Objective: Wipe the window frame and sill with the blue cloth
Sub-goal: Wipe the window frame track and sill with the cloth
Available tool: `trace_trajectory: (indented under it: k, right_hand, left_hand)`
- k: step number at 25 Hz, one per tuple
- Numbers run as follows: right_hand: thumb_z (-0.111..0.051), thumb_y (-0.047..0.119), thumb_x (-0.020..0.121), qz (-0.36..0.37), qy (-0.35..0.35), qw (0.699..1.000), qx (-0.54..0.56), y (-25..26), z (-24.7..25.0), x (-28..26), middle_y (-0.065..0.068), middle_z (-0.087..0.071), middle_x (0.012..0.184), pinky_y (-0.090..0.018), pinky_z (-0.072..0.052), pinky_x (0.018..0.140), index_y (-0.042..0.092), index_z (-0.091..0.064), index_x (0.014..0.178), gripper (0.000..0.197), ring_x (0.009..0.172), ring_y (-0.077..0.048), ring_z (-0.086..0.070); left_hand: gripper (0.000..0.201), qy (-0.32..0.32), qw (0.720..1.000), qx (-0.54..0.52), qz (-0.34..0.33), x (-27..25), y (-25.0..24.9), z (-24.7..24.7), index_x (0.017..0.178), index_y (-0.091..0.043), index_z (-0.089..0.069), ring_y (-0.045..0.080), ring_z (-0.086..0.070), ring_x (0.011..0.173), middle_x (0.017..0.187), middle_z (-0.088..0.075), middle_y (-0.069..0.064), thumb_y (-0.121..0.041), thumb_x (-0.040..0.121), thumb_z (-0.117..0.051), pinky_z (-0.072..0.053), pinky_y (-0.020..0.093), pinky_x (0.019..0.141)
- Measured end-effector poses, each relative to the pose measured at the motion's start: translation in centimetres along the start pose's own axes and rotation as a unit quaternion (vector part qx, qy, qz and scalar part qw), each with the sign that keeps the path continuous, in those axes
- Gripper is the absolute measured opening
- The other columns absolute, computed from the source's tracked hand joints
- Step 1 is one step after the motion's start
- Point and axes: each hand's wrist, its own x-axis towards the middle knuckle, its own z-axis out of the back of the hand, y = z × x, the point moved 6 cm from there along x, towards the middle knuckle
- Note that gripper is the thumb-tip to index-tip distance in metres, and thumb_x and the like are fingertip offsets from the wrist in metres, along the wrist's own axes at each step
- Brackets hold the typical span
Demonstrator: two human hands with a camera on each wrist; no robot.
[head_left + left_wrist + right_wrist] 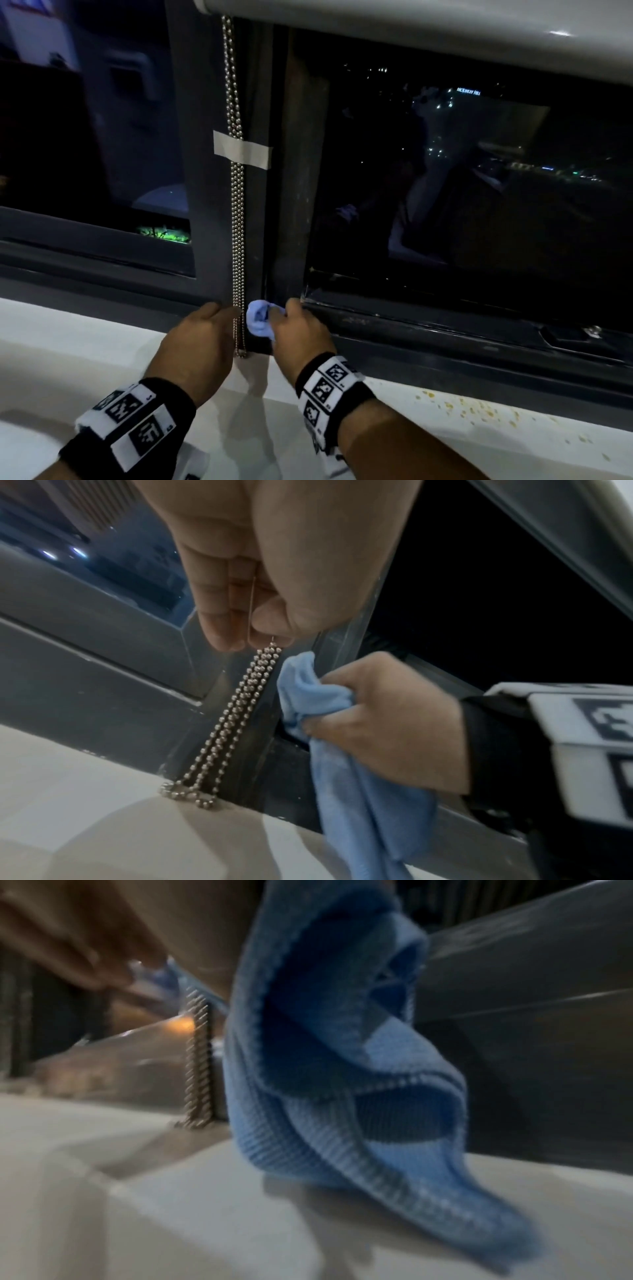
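head view: blue cloth (261, 318) bunched in right hand (301, 334), seemingly touching frame (212, 205).

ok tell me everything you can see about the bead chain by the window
The bead chain is a looped cord of small silvery metal-looking balls, several strands side by side, hanging straight down the dark window frame. A strip of pale tape crosses it halfway up. Its bottom loops rest on the white sill. The left hand pinches the strands near the bottom, and the blue cloth sits just right of them.
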Motion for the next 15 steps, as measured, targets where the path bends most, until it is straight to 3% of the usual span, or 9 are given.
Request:
trace_trajectory:
  k: [2,4,8,10,12,15]
  right_hand:
    - [-0.046,0.009,0.089,-0.017,0.015,1.000,-0.017,0.9,-0.9,0.3,-0.017,-0.048,0.111,-0.042,-0.049,0.075,0.003,-0.051,0.123,0.035,0.094,-0.036,-0.057]
    - [-0.041,0.011,0.091,-0.020,0.067,0.997,-0.046,1.2,-1.8,0.0,-0.017,-0.045,0.118,-0.046,-0.043,0.085,0.003,-0.046,0.128,0.039,0.103,-0.036,-0.050]
    - [-0.043,0.016,0.093,0.036,0.144,0.985,-0.082,0.1,-1.2,-1.0,-0.015,-0.038,0.123,-0.047,-0.038,0.087,0.011,-0.047,0.128,0.037,0.108,-0.038,-0.041]
    - [-0.050,0.016,0.090,0.065,0.187,0.977,-0.079,-1.2,-0.3,-1.5,-0.014,-0.039,0.121,-0.045,-0.042,0.085,0.014,-0.052,0.126,0.036,0.108,-0.036,-0.044]
    - [-0.052,0.017,0.088,0.072,0.183,0.977,-0.082,-2.3,0.6,-1.5,-0.014,-0.040,0.121,-0.045,-0.045,0.084,0.017,-0.052,0.128,0.040,0.108,-0.036,-0.046]
    - [-0.044,0.016,0.090,0.039,0.110,0.989,-0.095,-1.3,0.0,-0.8,-0.016,-0.044,0.121,-0.045,-0.044,0.083,0.013,-0.051,0.128,0.039,0.106,-0.037,-0.047]
  left_hand:
    - [0.037,0.001,1.000,0.005,-0.012,-0.3,0.2,0.2,0.082,-0.015,-0.068,0.034,-0.062,0.059,0.075,-0.065,0.010,-0.019,0.067,-0.035,-0.053,0.036,0.048]
    - [0.043,0.011,1.000,0.019,-0.007,-0.2,0.6,-0.2,0.080,-0.014,-0.068,0.035,-0.061,0.059,0.074,-0.064,0.010,-0.021,0.067,-0.028,-0.052,0.036,0.046]
    - [0.028,0.037,0.999,0.011,0.009,0.0,-0.4,-1.1,0.083,-0.011,-0.069,0.038,-0.062,0.062,0.077,-0.065,0.014,-0.006,0.063,-0.050,-0.055,0.041,0.053]
    - [0.027,0.040,0.999,0.014,0.000,0.2,-1.2,-1.1,0.083,-0.014,-0.068,0.037,-0.063,0.065,0.080,-0.064,0.013,-0.009,0.063,-0.051,-0.054,0.040,0.054]
    - [0.026,0.036,0.999,0.022,-0.004,0.3,-1.5,-1.0,0.081,-0.015,-0.067,0.037,-0.062,0.064,0.078,-0.063,0.010,-0.014,0.064,-0.048,-0.052,0.038,0.052]
    - [0.024,0.035,0.999,0.009,0.000,0.5,-1.9,-1.1,0.084,-0.018,-0.069,0.036,-0.062,0.064,0.077,-0.063,0.009,-0.006,0.064,-0.062,-0.050,0.035,0.053]
